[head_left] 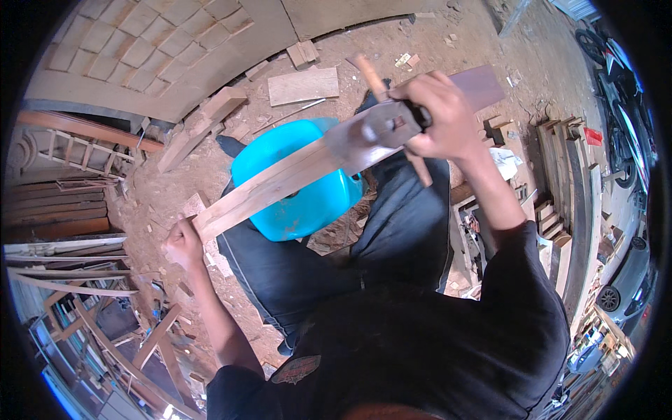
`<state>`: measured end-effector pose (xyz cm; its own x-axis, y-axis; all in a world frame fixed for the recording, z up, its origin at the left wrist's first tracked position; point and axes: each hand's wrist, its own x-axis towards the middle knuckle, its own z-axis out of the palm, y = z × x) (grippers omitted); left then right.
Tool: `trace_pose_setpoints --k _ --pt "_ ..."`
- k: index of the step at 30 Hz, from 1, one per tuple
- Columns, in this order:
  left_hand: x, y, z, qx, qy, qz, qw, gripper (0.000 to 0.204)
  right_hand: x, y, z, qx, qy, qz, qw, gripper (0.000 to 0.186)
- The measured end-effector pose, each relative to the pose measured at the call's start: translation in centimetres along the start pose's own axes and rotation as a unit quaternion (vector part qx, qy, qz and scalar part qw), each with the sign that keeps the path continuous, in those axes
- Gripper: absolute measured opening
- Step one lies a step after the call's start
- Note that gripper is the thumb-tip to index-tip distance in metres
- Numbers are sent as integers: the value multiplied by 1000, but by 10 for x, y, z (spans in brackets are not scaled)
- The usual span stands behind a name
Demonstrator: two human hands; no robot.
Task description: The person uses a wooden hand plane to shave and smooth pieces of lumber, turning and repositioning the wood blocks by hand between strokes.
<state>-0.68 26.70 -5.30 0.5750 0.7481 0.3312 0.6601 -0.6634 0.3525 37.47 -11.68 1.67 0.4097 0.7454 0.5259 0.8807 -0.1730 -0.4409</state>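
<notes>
My right hand (442, 115) is closed on a wooden hand plane (371, 134), its dark body slightly blurred and a lighter cross handle sticking out to both sides. The plane sits on the right part of a long, pale wooden board (262, 183). At the board's lower left end, my left hand (184, 243) grips it with curled fingers. A bright blue plastic stool (302, 218) stands beneath the board, between my legs. The plane and my right hand hide the board's far end.
A short flat board (303, 86) and a thick wood block (218, 105) lie on the dusty ground ahead. Stacked timber (560, 182) stands at right, with motorbikes (623, 105) beyond. Wood strips (59, 203) and a frame pile (119, 343) fill the left. A patterned wooden panel (140, 42) is far left.
</notes>
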Motion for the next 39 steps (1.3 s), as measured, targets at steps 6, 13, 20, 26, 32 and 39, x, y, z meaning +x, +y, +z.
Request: trace_pose_setpoints --k 6,13,20,26,32,39 --pt "4 13 0 -6 -11 -66 998 50 36 -102 74 39 -56 -106 992 47" --pt "5 12 -2 17 -25 -40 999 50 47 -147 134 17 -187 -99 977 60" --pt "8 14 -5 -1 -45 -84 995 47 34 -99 97 26 -92 -57 994 44" --pt "6 7 -3 -7 -49 -88 995 47 -3 -13 18 -68 -33 12 997 35" --pt "18 31 -6 -10 -55 -47 997 47 -26 50 -28 -61 -18 39 997 29" --pt "13 16 -6 -24 -56 -77 995 45 -28 74 -42 -72 -10 85 994 31"
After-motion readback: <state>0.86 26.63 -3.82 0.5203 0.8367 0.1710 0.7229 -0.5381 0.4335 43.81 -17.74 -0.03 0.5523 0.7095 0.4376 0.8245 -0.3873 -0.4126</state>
